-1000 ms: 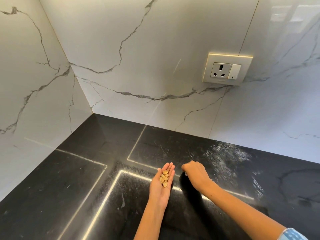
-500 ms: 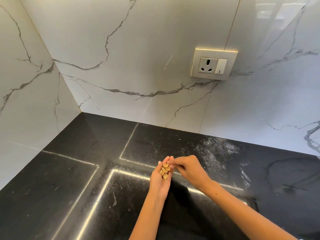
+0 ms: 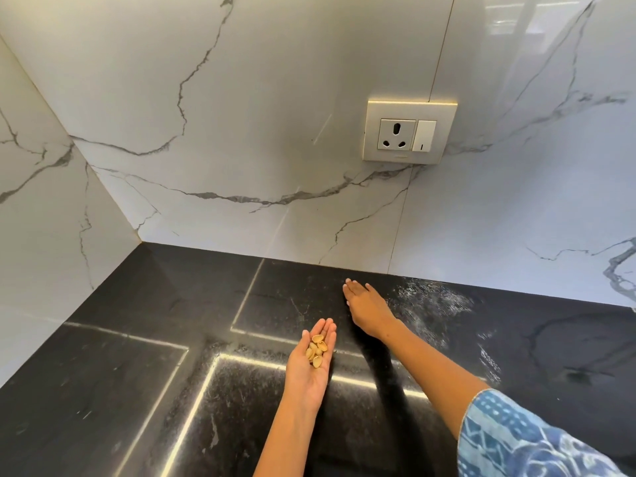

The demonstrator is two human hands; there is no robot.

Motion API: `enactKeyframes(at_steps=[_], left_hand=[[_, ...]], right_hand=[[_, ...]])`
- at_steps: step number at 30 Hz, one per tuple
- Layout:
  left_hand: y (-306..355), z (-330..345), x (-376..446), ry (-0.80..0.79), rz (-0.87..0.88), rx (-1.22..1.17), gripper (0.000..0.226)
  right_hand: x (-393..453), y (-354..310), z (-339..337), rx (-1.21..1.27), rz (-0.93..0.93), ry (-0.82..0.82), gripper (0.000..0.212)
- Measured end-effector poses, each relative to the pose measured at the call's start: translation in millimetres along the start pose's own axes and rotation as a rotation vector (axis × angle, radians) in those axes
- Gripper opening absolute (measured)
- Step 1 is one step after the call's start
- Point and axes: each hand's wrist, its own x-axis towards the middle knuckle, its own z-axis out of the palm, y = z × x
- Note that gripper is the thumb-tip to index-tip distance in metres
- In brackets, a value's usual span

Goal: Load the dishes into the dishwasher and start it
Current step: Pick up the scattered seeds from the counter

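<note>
My left hand (image 3: pixel 311 366) is held palm up over the black counter (image 3: pixel 137 390), fingers straight, cupping several pale pistachio shells (image 3: pixel 316 349). My right hand (image 3: pixel 366 306) reaches farther back with its fingers straight and flat against the counter, close to the rear wall. No dishes and no dishwasher are in view.
White marbled walls meet in a corner at the back left. A socket with a switch (image 3: pixel 409 132) sits on the rear wall above my right hand. A whitish smear (image 3: pixel 430 301) marks the counter to the right of that hand.
My right hand has left the shells in my left palm and stretched back to lie flat on the counter near the wall. My left hand stays palm up with the shells.
</note>
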Motion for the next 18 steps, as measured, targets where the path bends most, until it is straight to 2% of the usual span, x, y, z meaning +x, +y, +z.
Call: enactKeyframes(at_steps=[3, 5, 8, 11, 15, 18], left_hand=[[-2.4, -6.1, -7.4, 0.0, 0.001, 0.011, 0.035], [-6.8, -8.8, -16.0, -0.003, 0.007, 0.029, 0.035], [-15.9, -13.4, -32.1, -0.007, 0.025, 0.061, 0.035], [-28.1, -19.4, -53.5, 0.006, 0.036, 0.078, 0.035], [-50.4, -30.9, -89.1, 0.019, 0.049, 0.078, 0.036], [-75.1, -44.6, -131.4, 0.013, 0.023, 0.096, 0.036]], right_hand=[[-16.7, -3.7, 4.9, -0.105, -0.074, 0.013, 0.049], [-40.0, -4.7, 9.9, -0.095, -0.131, 0.01, 0.049], [-80.1, -6.6, 16.2, -0.05, -0.185, 0.089, 0.058], [-120.3, -8.0, 23.5, -0.049, -0.212, 0.059, 0.052], [-172.3, -12.0, 29.8, -0.087, -0.282, 0.156, 0.041], [-213.5, -13.3, 34.0, -0.062, -0.291, 0.186, 0.042]])
